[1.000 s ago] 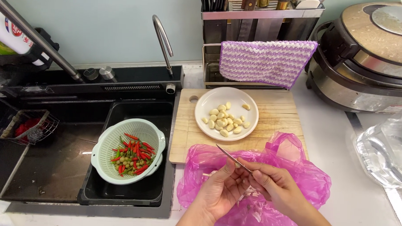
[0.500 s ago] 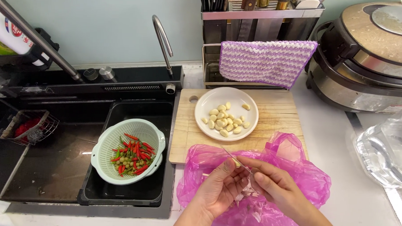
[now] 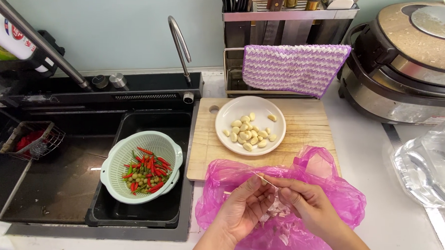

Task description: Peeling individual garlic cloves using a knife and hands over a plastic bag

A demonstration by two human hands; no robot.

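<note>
My two hands meet over an open pink plastic bag point(image 3: 332, 168) lying at the front of the counter. My left hand point(image 3: 244, 209) pinches a garlic clove point(image 3: 272, 190) between thumb and fingers. My right hand point(image 3: 308, 204) grips a small knife, and only its thin tip point(image 3: 258, 176) pokes out above the left fingers. Pale garlic skins point(image 3: 278, 211) lie in the bag under the hands. Just beyond, a white plate point(image 3: 228, 110) with several peeled cloves point(image 3: 250, 133) sits on a wooden cutting board point(image 3: 308, 128).
A pale green colander point(image 3: 117, 158) of red and green chillies point(image 3: 147, 171) stands in the black sink point(image 3: 57, 183) on the left, below the faucet point(image 3: 178, 39). A purple-and-white cloth point(image 3: 296, 68) hangs at the back. A cooker point(image 3: 412, 62) and a clear plastic bag point(image 3: 428, 162) are on the right.
The knife blade, which pointed up and left a second ago, has drawn down between my fingers. My hands have closed in on each other over the bag.
</note>
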